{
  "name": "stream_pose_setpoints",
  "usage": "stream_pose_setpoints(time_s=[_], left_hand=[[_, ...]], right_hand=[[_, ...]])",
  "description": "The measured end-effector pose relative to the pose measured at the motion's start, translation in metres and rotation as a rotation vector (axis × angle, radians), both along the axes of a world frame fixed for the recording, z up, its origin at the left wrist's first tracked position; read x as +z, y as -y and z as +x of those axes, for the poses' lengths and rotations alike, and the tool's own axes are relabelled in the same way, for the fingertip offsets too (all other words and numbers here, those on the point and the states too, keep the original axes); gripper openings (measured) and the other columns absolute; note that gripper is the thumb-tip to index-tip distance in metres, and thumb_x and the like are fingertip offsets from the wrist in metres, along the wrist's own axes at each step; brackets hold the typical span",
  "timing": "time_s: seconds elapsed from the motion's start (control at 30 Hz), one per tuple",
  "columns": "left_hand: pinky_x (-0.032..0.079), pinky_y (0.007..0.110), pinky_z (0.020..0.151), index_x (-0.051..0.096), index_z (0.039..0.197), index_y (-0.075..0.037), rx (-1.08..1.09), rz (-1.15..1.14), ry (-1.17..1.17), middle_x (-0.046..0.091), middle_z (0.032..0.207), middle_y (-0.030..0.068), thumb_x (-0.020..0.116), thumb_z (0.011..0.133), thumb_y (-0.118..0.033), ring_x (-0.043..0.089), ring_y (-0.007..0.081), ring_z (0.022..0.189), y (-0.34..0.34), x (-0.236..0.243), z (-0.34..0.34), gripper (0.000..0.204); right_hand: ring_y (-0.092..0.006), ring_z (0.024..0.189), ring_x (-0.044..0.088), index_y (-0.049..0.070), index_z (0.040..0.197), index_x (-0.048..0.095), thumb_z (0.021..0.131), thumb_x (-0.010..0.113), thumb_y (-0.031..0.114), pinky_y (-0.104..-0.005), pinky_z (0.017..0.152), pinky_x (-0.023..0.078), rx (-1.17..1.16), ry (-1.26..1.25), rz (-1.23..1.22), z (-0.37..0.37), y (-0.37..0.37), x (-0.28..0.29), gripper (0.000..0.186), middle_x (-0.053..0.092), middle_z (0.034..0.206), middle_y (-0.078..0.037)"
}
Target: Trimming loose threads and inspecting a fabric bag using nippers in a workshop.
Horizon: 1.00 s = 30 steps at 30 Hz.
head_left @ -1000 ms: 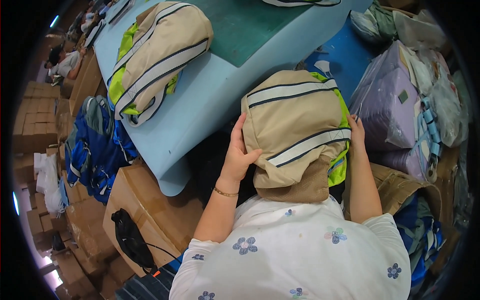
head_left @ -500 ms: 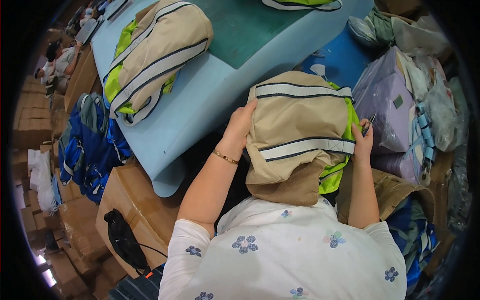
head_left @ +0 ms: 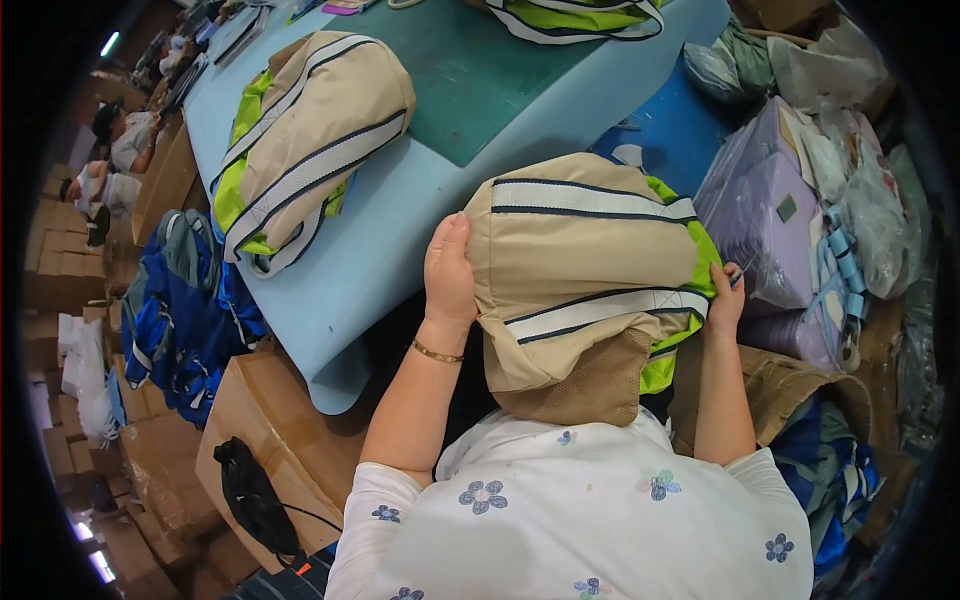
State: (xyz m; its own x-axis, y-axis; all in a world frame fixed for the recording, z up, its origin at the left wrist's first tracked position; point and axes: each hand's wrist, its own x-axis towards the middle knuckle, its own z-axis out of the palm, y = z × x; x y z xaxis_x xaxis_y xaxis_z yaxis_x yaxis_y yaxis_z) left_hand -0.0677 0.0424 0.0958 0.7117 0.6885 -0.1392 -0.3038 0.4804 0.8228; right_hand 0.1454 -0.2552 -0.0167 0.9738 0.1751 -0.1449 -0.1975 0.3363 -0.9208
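A beige bag (head_left: 580,248) with lime-green panels and white, navy-edged webbing straps is held up in front of my body. My left hand (head_left: 452,275) is at its left side, thumb upright along the edge and the other fingers hidden. On the right, my right hand (head_left: 724,300) grips the green edge, fingers curled. A small pointed metal tool, like thread snips (head_left: 736,278), sticks out of that hand, mostly covered. Below the lower strap hangs a brown mesh flap (head_left: 590,380).
Another beige and green bag (head_left: 320,145) lies on the light-blue table (head_left: 330,300), beside a dark-green mat (head_left: 480,90). Cardboard boxes (head_left: 270,410) and blue backpacks (head_left: 185,310) stand at left. Plastic-wrapped purple bags (head_left: 765,210) are piled at right. People (head_left: 130,140) sit far left.
My left hand has shifted left along the bag's side, its thumb now upright. The bag has moved slightly left and looks more spread out. The tool in my right hand shows less.
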Motion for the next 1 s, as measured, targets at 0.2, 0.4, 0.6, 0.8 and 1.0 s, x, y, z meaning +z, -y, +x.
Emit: stream_pose_setpoints(time_s=[0.2,0.4,0.6,0.8,1.0], left_hand=[[0.043,0.029,0.092,0.053,0.116,0.000,-0.001,0.183,-0.052,0.058,0.113,0.0080,0.039,0.100,-0.022,0.055,0.0148,0.102,-0.017,-0.025,-0.012,0.031],[0.029,0.031,0.108,0.036,0.139,0.004,-0.269,0.324,-0.141,0.042,0.141,0.0114,0.039,0.099,-0.020,0.040,0.0193,0.128,-0.034,-0.024,-0.028,0.046],[0.030,0.030,0.107,0.036,0.139,0.005,-0.291,0.432,-0.199,0.042,0.141,0.0104,0.043,0.098,-0.012,0.041,0.0182,0.128,-0.037,-0.016,-0.034,0.045],[0.037,0.039,0.099,0.049,0.131,-0.005,-0.107,1.506,-0.745,0.053,0.125,0.0188,0.052,0.089,-0.008,0.049,0.0348,0.115,-0.014,0.004,-0.030,0.042],[0.042,0.040,0.090,0.056,0.124,-0.008,-0.622,1.591,-0.334,0.057,0.116,0.0121,0.066,0.072,-0.005,0.053,0.0317,0.106,0.062,0.030,-0.019,0.052]], right_hand=[[-0.0103,0.078,0.054,0.012,0.092,0.049,0.083,0.064,0.003,-0.0255,0.070,0.045,0.010,-0.017,0.060,-0.008,0.000,0.022,0.020,0.052,0.085,0.002],[-0.0125,0.086,0.055,0.011,0.100,0.050,0.080,0.065,0.002,-0.0259,0.080,0.045,0.056,-0.020,0.181,-0.026,0.001,0.067,0.026,0.052,0.090,0.001],[-0.0224,0.108,0.059,0.000,0.131,0.046,0.087,0.058,0.015,-0.0353,0.094,0.046,0.332,-0.238,0.243,-0.039,-0.001,0.107,0.048,0.058,0.122,-0.013],[-0.0211,0.105,0.060,0.000,0.127,0.050,0.088,0.056,0.011,-0.0337,0.092,0.047,0.281,-0.269,0.224,-0.036,-0.008,0.116,0.041,0.060,0.119,-0.012],[-0.0201,0.096,0.062,0.002,0.118,0.055,0.088,0.059,0.010,-0.0337,0.085,0.050,0.133,-0.284,0.146,-0.021,-0.014,0.102,0.031,0.062,0.108,-0.010]])
